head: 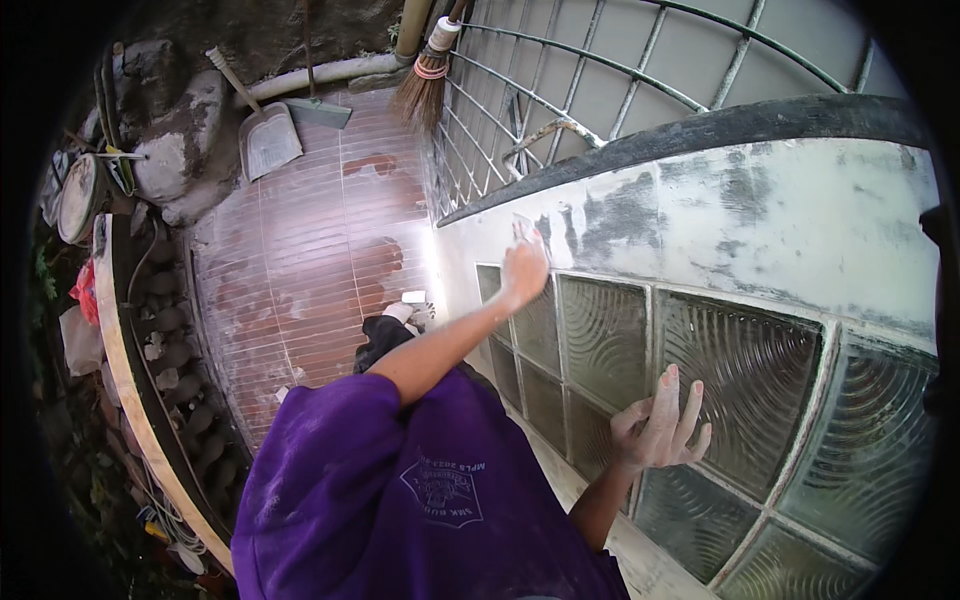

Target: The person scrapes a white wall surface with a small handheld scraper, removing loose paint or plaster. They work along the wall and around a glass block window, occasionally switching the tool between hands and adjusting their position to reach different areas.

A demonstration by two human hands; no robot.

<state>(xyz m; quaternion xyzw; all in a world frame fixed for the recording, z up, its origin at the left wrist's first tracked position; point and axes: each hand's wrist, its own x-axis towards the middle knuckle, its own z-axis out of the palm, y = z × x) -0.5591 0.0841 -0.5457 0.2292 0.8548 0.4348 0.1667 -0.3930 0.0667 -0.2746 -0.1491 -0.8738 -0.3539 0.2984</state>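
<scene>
My left hand [525, 266] is raised to the pale, patchy plastered wall band [615, 210], above the glass blocks. Its fingers close on a small, thin, pale piece [523, 225] that lies at the wall; whether it is sandpaper or a scraper, I cannot tell. Lower right, my right hand [660, 427] is in front of the patterned glass blocks [739, 375], fingers apart and slightly bent, holding nothing. Both hands look dusty with white powder. Whether the right hand touches the glass is unclear.
A metal grille [577, 75] rises above a dark ledge [712, 124]. A twig broom [424, 86] hangs by it. On the dusty tiled floor [307, 247] lie a dustpan [270, 142] and a green broom head [319, 112]. Left, a wooden board [135, 390] edges stones and a bucket [79, 199].
</scene>
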